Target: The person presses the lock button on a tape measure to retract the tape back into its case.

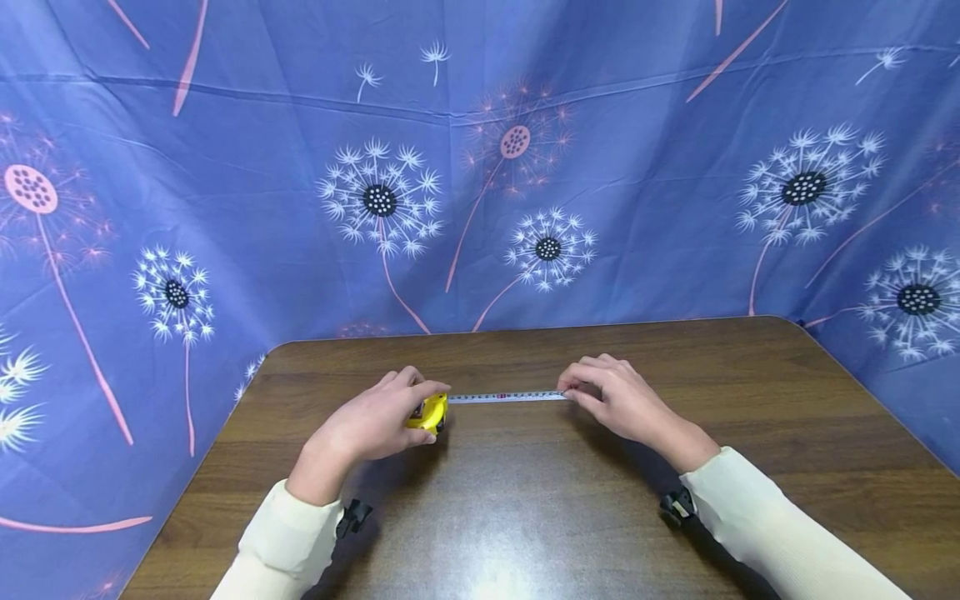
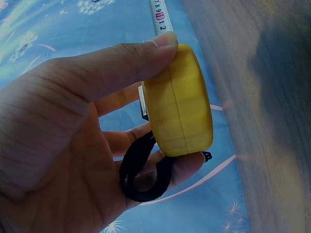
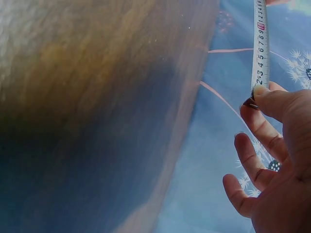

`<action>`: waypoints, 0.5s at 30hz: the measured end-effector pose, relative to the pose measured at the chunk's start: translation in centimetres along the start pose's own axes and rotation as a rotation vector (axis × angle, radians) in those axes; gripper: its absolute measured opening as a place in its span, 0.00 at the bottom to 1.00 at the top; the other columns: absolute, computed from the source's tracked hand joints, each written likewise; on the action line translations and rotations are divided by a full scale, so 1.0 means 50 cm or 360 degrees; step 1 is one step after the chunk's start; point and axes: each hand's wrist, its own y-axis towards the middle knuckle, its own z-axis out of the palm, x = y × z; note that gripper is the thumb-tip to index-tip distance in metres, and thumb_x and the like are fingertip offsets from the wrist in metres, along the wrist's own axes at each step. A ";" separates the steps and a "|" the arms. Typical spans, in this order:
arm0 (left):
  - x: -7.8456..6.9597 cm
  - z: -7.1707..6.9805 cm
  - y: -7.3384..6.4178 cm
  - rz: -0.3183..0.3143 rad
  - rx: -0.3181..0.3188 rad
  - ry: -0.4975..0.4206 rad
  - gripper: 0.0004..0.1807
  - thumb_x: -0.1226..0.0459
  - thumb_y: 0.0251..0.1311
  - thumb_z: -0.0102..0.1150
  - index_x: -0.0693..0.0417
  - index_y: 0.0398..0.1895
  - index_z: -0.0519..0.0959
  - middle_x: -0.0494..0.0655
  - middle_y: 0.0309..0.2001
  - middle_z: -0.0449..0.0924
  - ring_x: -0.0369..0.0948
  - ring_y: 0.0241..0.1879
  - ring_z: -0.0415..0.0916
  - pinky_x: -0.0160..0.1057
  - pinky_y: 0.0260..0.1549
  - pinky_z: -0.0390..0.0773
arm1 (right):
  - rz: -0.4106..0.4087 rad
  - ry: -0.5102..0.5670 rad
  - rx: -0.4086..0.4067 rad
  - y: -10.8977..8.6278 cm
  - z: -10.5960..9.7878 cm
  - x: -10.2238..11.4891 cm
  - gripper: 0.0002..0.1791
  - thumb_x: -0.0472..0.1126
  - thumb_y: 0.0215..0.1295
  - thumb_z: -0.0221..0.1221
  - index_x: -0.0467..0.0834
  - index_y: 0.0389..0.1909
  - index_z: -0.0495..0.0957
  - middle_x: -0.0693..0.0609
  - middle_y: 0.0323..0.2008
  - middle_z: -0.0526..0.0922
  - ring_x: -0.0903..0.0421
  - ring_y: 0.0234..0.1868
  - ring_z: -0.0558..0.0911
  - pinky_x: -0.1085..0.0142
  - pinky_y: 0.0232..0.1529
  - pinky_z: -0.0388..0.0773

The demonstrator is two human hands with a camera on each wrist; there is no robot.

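A yellow tape measure (image 1: 433, 414) with a black wrist strap (image 2: 141, 170) is gripped in my left hand (image 1: 378, 414), thumb on one edge and fingers round the other side. From its case a white measuring blade (image 1: 510, 397) with black numbers and a red ten mark runs straight across to the right. My right hand (image 1: 618, 396) pinches the blade's free end between thumb and index finger, right by the metal hook (image 3: 250, 102). The other fingers of that hand are spread apart and loosely bent in the right wrist view. Both hands are held over the table.
A brown wood-grain table (image 1: 480, 483) lies beneath the hands, with a rounded far edge. Behind it hangs a blue cloth (image 1: 637, 167) printed with dandelions. Dark camera mounts (image 1: 677, 506) sit at both wrists, below pale sleeves (image 1: 772, 517).
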 end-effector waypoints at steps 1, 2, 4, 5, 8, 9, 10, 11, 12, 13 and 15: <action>0.001 0.001 0.000 0.0005 -0.0001 0.0000 0.34 0.58 0.57 0.78 0.46 0.68 0.77 0.44 0.49 0.73 0.43 0.47 0.70 0.46 0.48 0.76 | 0.0000 0.0001 0.0000 0.000 0.000 0.001 0.10 0.36 0.64 0.70 0.56 0.39 0.84 0.67 0.36 0.83 0.56 0.38 0.79 0.53 0.43 0.70; 0.002 0.001 0.000 0.0011 -0.0003 -0.0005 0.34 0.58 0.57 0.78 0.47 0.68 0.77 0.44 0.49 0.73 0.43 0.47 0.70 0.46 0.48 0.76 | 0.0001 0.0005 0.0001 0.001 0.000 0.002 0.10 0.36 0.64 0.71 0.55 0.39 0.84 0.67 0.37 0.83 0.56 0.38 0.80 0.53 0.43 0.70; 0.004 0.002 0.001 0.0022 -0.0011 -0.0015 0.34 0.58 0.56 0.78 0.47 0.67 0.77 0.44 0.48 0.74 0.43 0.47 0.70 0.46 0.48 0.76 | 0.0010 0.0012 0.0009 0.002 -0.001 0.003 0.10 0.37 0.65 0.70 0.56 0.39 0.84 0.67 0.37 0.83 0.56 0.39 0.80 0.53 0.43 0.70; 0.005 0.002 0.001 0.0027 -0.0015 -0.0022 0.34 0.58 0.56 0.78 0.47 0.67 0.77 0.44 0.48 0.73 0.43 0.46 0.70 0.46 0.48 0.76 | 0.0018 0.0016 0.0015 0.002 -0.001 0.004 0.10 0.37 0.65 0.70 0.56 0.39 0.84 0.67 0.37 0.83 0.56 0.39 0.80 0.53 0.43 0.69; 0.009 0.003 0.000 0.0034 -0.0029 -0.0039 0.33 0.58 0.56 0.78 0.48 0.65 0.77 0.42 0.47 0.73 0.43 0.46 0.69 0.46 0.47 0.76 | 0.0030 0.0033 0.0027 0.003 -0.001 0.005 0.09 0.38 0.66 0.70 0.56 0.40 0.84 0.68 0.37 0.82 0.55 0.40 0.80 0.52 0.44 0.70; 0.010 0.003 0.000 0.0035 -0.0032 -0.0043 0.33 0.58 0.56 0.78 0.48 0.65 0.76 0.42 0.47 0.73 0.43 0.46 0.69 0.46 0.47 0.75 | 0.0030 0.0033 0.0028 0.004 -0.001 0.004 0.09 0.38 0.66 0.70 0.56 0.40 0.84 0.68 0.37 0.82 0.55 0.40 0.80 0.52 0.44 0.70; 0.010 0.003 0.000 0.0036 -0.0034 -0.0047 0.33 0.58 0.56 0.78 0.48 0.64 0.76 0.42 0.46 0.73 0.43 0.46 0.69 0.46 0.47 0.75 | 0.0031 0.0033 0.0028 0.004 -0.001 0.004 0.09 0.38 0.66 0.70 0.56 0.40 0.84 0.68 0.37 0.82 0.55 0.40 0.80 0.52 0.44 0.70; 0.011 0.003 -0.001 0.0037 -0.0037 -0.0051 0.32 0.58 0.55 0.78 0.48 0.63 0.76 0.42 0.46 0.73 0.43 0.46 0.69 0.47 0.47 0.75 | 0.0032 0.0034 0.0027 0.004 -0.001 0.005 0.09 0.38 0.66 0.70 0.57 0.40 0.84 0.68 0.37 0.82 0.55 0.40 0.80 0.52 0.44 0.70; 0.012 0.003 -0.001 0.0038 -0.0040 -0.0052 0.32 0.58 0.55 0.78 0.48 0.63 0.76 0.42 0.46 0.73 0.43 0.46 0.69 0.47 0.48 0.75 | 0.0030 0.0036 0.0024 0.004 -0.001 0.005 0.09 0.38 0.66 0.70 0.56 0.40 0.84 0.68 0.37 0.82 0.54 0.40 0.81 0.52 0.44 0.70; 0.012 0.004 -0.001 0.0040 -0.0043 -0.0056 0.31 0.58 0.55 0.78 0.48 0.62 0.76 0.42 0.46 0.73 0.43 0.46 0.69 0.47 0.48 0.75 | 0.0027 0.0037 0.0021 0.005 0.000 0.005 0.09 0.38 0.66 0.70 0.56 0.40 0.84 0.67 0.37 0.82 0.54 0.40 0.81 0.52 0.44 0.70; 0.013 0.004 -0.002 0.0041 -0.0047 -0.0059 0.31 0.58 0.55 0.79 0.48 0.61 0.76 0.42 0.46 0.73 0.43 0.47 0.69 0.47 0.48 0.75 | 0.0020 0.0037 0.0014 0.005 0.002 0.005 0.09 0.37 0.65 0.70 0.56 0.40 0.84 0.67 0.37 0.83 0.54 0.39 0.81 0.52 0.43 0.70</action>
